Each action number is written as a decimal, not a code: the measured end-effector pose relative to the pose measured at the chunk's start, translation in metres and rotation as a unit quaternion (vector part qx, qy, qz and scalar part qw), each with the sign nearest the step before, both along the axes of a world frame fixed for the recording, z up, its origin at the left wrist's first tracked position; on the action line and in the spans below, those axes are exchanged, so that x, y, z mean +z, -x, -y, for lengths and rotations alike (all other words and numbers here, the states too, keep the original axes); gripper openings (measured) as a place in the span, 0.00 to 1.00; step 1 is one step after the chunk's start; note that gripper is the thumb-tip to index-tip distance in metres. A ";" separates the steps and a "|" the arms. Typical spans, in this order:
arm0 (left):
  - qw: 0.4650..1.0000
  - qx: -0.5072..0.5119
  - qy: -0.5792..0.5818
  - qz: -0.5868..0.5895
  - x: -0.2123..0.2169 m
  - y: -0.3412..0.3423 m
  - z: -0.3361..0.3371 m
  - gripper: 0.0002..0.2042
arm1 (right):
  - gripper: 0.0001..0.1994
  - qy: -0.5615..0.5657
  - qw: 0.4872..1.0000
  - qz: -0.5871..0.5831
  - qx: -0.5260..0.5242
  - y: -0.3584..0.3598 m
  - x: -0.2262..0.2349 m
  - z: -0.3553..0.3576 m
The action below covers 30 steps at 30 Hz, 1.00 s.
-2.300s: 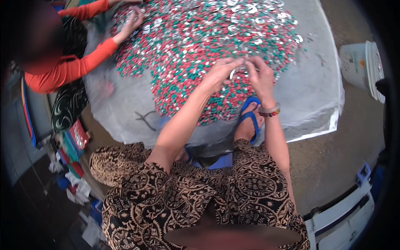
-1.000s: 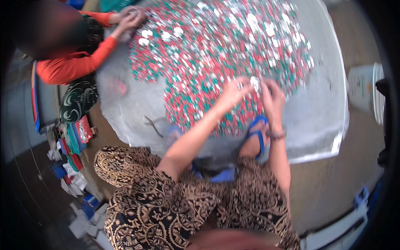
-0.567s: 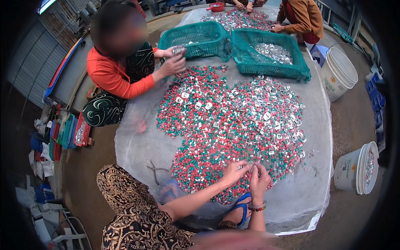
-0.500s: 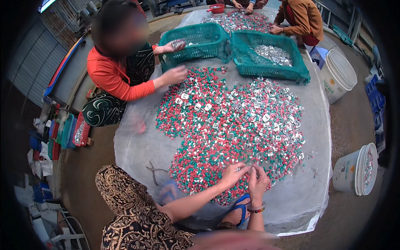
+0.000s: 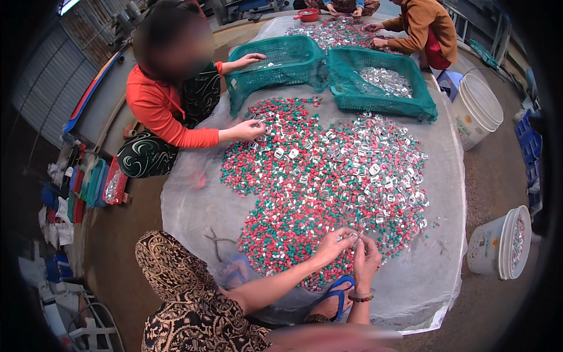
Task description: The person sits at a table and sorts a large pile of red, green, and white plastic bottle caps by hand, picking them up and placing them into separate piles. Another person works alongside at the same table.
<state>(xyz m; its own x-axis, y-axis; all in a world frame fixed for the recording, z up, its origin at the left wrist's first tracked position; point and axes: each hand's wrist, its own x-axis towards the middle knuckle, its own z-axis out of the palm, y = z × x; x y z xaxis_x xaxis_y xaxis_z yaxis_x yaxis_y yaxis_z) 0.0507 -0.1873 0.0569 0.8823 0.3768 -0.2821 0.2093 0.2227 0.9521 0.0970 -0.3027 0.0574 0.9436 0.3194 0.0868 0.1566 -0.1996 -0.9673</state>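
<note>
My left hand (image 5: 336, 246) and my right hand (image 5: 367, 257) meet over the near edge of a spread pile. Pinched between their fingertips is a small silvery metal buckle (image 5: 354, 235), partly hidden by the fingers. Under and beyond them lies the layer of small red, green and white pellets (image 5: 281, 229), with many flat metal buckles (image 5: 374, 169) scattered through it, thickest on the right side. The pile rests on a whitish sheet (image 5: 193, 214) on the floor. A beaded bracelet circles my right wrist.
Two green baskets (image 5: 384, 110) stand beyond the pile, the right one holding buckles. A co-worker in orange (image 5: 170, 111) sits at the left; others work at the far end. White buckets (image 5: 495, 246) stand at the right. A dark forked stick (image 5: 218, 239) lies near my knee.
The co-worker's far hand, which held several buckles, now rests at the left basket's rim without them. Their nearer hand has dropped to the pile. My hands stay together in nearly the same place.
</note>
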 end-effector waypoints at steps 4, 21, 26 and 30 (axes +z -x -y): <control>0.999 0.004 -0.032 0.009 0.002 0.001 -0.002 0.19 | 0.08 -0.018 0.999 -0.024 -0.041 -0.002 0.004 -0.003; 0.735 -0.221 -0.637 -0.078 -0.074 -0.090 -0.069 0.13 | 0.20 -0.191 0.913 -0.360 -0.011 -0.072 -0.030 0.048; 0.814 -0.227 -0.527 -0.093 -0.086 -0.050 -0.060 0.13 | 0.19 0.311 0.944 0.035 0.102 -0.099 -0.084 0.007; 0.971 -0.118 -0.100 -0.183 -0.061 -0.013 -0.079 0.11 | 0.16 0.418 0.894 0.112 0.118 -0.091 -0.108 -0.009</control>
<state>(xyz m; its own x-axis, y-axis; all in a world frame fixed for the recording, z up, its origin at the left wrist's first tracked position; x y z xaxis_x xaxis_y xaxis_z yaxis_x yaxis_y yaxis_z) 0.0641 -0.1084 -0.0036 0.8049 0.2553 -0.5357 0.5650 -0.0537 0.8234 0.1876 -0.2934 -0.0502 0.8302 0.5490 -0.0967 0.4610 -0.7737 -0.4345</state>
